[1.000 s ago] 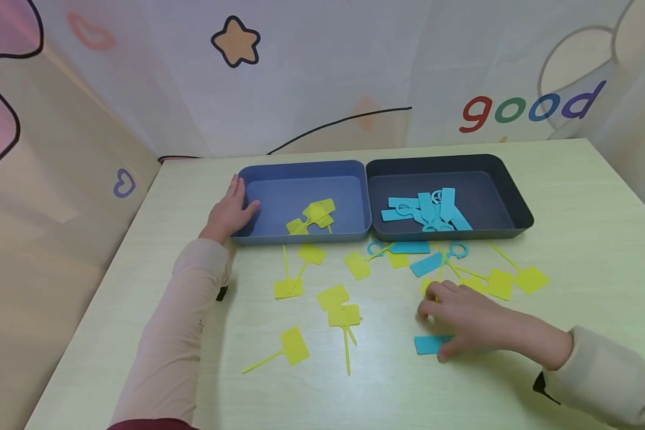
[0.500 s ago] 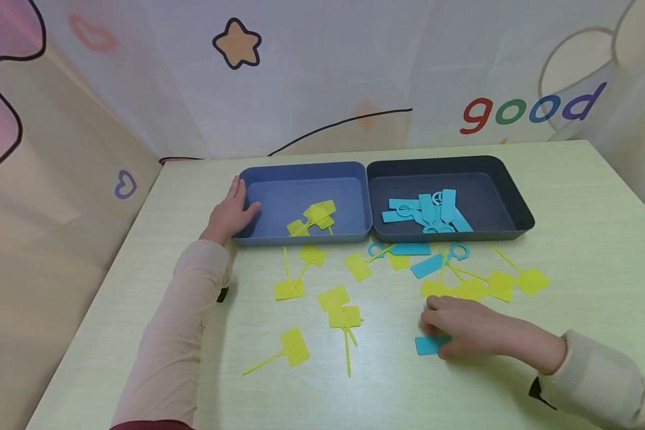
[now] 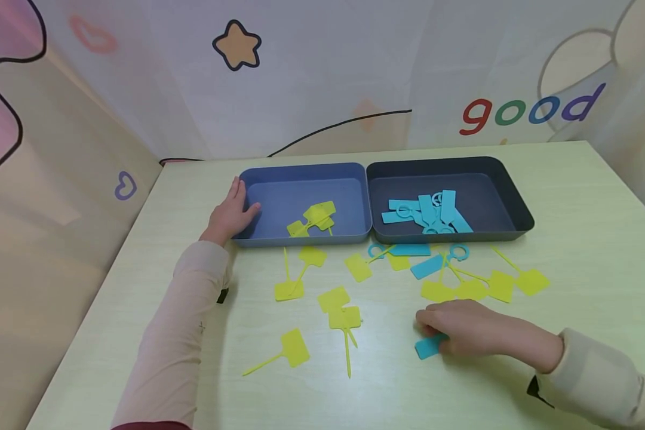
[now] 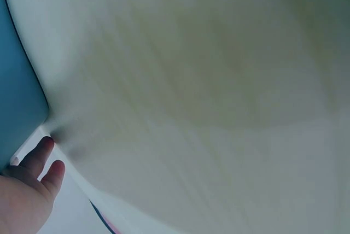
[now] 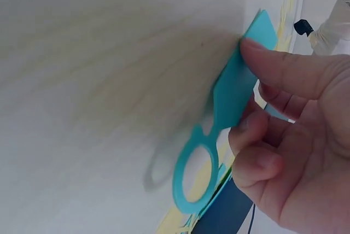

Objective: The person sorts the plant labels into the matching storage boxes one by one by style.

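Sorting of the tags by colour seems to be the work, and I judge that the step in hand is the picking up of one turquoise tag. Right hand pinches it: the thumb presses on the flat plate, the other fingers are curled behind. In the right wrist view the tag stands tilted, its ring end free, with a shadow on the table; whether an edge still touches the table I cannot tell. From the head view, it is just below the row of yellow tags, and only one end shows.

Left hand holds nothing up; its fingers are extended and relaxed along the left end of the blue tray, with the thumb over the rim. Perhaps it steadies this tray.

The next move, in my opinion, calls for lifting the tag over the yellow ones and the front wall of the dark tray, where the other turquoise pieces lie, keeping the pinch firm because the plate is thin.

Compared with half a second ago, the visible end of the tag is turned from nearly level to slanted, and the right fingertips are slightly more to the left. Left hand and both trays keep their places.
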`<state>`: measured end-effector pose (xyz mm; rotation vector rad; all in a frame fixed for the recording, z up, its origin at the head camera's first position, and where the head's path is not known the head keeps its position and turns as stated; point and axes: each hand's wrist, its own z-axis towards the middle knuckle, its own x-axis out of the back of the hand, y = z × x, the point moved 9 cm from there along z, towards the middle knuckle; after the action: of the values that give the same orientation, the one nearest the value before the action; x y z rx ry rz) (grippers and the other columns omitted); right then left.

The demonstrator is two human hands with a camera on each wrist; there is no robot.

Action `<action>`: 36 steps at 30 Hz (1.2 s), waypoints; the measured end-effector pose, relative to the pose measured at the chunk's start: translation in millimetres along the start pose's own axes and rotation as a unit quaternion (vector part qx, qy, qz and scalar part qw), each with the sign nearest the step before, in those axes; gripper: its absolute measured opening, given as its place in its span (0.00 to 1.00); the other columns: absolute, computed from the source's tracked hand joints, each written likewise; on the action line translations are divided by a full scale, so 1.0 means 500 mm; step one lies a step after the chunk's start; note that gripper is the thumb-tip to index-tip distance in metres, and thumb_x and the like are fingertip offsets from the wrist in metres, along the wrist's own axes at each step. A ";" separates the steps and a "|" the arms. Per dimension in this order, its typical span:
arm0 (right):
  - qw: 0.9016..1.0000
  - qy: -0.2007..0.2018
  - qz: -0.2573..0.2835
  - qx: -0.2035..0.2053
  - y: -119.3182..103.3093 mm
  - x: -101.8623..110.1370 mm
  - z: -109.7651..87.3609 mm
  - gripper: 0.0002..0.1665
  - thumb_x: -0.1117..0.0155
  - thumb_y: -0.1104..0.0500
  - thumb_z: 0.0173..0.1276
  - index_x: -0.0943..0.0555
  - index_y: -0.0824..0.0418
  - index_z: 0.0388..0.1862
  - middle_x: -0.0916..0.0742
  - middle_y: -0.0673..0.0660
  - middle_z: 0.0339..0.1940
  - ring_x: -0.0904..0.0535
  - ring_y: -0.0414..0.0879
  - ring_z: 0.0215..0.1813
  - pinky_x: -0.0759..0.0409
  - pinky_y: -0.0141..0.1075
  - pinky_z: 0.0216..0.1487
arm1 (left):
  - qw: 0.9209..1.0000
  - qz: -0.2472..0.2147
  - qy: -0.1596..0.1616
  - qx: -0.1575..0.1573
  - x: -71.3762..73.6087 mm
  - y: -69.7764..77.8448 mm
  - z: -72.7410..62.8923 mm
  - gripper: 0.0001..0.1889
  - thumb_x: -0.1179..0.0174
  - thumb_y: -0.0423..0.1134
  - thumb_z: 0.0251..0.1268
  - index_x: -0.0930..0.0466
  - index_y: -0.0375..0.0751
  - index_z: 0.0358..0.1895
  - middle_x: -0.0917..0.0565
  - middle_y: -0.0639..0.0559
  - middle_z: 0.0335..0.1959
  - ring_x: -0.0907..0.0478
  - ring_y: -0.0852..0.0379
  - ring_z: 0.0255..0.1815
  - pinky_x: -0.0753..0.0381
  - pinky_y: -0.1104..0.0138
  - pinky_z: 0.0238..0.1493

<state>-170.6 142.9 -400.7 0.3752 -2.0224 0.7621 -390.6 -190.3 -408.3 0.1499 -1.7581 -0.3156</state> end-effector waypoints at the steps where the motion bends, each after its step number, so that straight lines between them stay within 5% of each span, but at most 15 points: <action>1: 1.000 0.001 0.001 0.007 -0.002 0.002 0.000 0.18 0.35 0.66 0.49 0.35 0.50 0.20 0.36 0.44 0.17 0.39 0.37 0.22 0.42 0.28 0.25 | 1.000 0.000 -0.001 0.001 -0.001 0.000 0.000 0.39 0.63 0.53 0.67 0.71 0.33 0.68 0.72 0.43 0.70 0.54 0.41 0.69 0.41 0.49 0.60; 10: 0.999 -0.020 0.039 0.031 -0.002 0.032 0.003 0.16 0.43 0.70 0.54 0.30 0.48 0.23 0.30 0.41 0.18 0.35 0.34 0.23 0.36 0.26 0.27 | 1.000 0.000 0.001 0.000 0.001 0.003 -0.001 0.39 0.63 0.53 0.67 0.70 0.33 0.68 0.71 0.43 0.71 0.54 0.41 0.69 0.41 0.49 0.60; 16: 0.993 0.008 0.094 0.066 -0.003 0.102 0.003 0.13 0.45 0.70 0.56 0.29 0.50 0.27 0.27 0.42 0.21 0.33 0.34 0.26 0.31 0.26 0.30 | 1.000 -0.003 0.002 -0.001 0.002 0.004 -0.001 0.39 0.62 0.53 0.67 0.70 0.33 0.68 0.70 0.43 0.71 0.54 0.41 0.69 0.41 0.49 0.60; 23: 0.979 0.055 0.191 0.038 0.035 0.201 0.014 0.12 0.42 0.66 0.59 0.28 0.60 0.42 0.26 0.51 0.27 0.29 0.43 0.30 0.27 0.29 0.31 | 1.000 0.001 -0.002 0.001 0.000 0.003 -0.003 0.39 0.63 0.53 0.67 0.71 0.33 0.68 0.72 0.43 0.70 0.54 0.41 0.69 0.41 0.49 0.61; 29: 0.946 0.135 0.295 0.024 0.087 0.265 0.034 0.22 0.46 0.68 0.61 0.36 0.64 0.54 0.25 0.59 0.28 0.26 0.49 0.26 0.23 0.34 0.30 | 1.000 0.003 0.000 -0.001 -0.001 0.002 -0.003 0.39 0.63 0.54 0.67 0.70 0.33 0.68 0.72 0.43 0.70 0.55 0.41 0.70 0.41 0.50 0.61; 32: 0.920 0.191 0.341 -0.004 0.128 0.286 0.046 0.25 0.46 0.66 0.63 0.38 0.60 0.58 0.24 0.57 0.27 0.24 0.51 0.28 0.22 0.36 0.33 | 1.000 0.003 0.000 -0.004 -0.002 0.002 -0.001 0.39 0.63 0.54 0.67 0.70 0.33 0.68 0.72 0.43 0.70 0.55 0.41 0.70 0.41 0.50 0.61; 36: 0.872 0.258 0.412 -0.056 0.190 0.298 0.057 0.28 0.47 0.64 0.64 0.41 0.59 0.62 0.23 0.51 0.26 0.22 0.45 0.29 0.21 0.32 0.35 | 1.000 0.001 0.002 -0.007 0.000 0.002 -0.001 0.39 0.63 0.54 0.67 0.70 0.33 0.68 0.72 0.43 0.70 0.54 0.41 0.69 0.41 0.49 0.61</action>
<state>-319.9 201.7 -321.1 -0.7546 -1.6458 1.0958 -389.9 -189.4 -408.0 0.1388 -1.7518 -0.3255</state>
